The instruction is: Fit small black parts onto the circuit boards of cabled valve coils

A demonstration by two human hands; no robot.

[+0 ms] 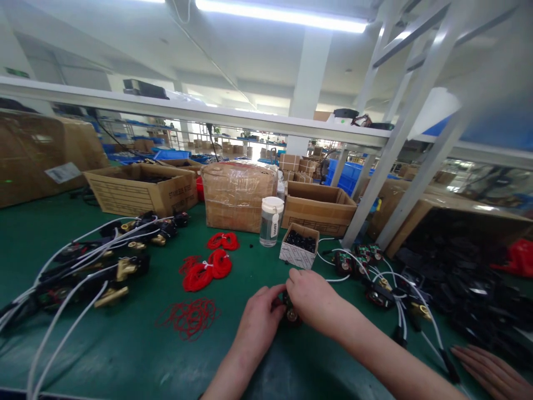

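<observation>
— What does the person have hold of?

— A small black and brass part [290, 314]. The left grip [260, 318] has its fingers curled against the part's left side. The right grip [312, 300] closes over it from above and from the right. Both are pinching it, and the two grips touch each other around it.

— Where is the part?

— Low over the green desk [125, 355], near the front edge and a little right of the middle. Most of it is hidden under the fingers.

— And just around it?

— Loose red cords [189, 318] lie on the desk to the left. Beyond them are tied red cord bundles [208, 269]. Behind the grips stands a little white box [300, 245] filled with black pieces, with a clear bottle [270, 222] with a white cap just beside it.

— Farther out?

— To the right lie black and brass parts on white cables [377, 284], then a dark pile of black pieces [458, 283]. Copper-coloured rods [491, 366] lie at the near right corner. To the left is another heap of brass fittings on white cables [104, 261]. Cartons stand along the back: a wrapped carton [237, 194] and an open carton [318, 208].
</observation>
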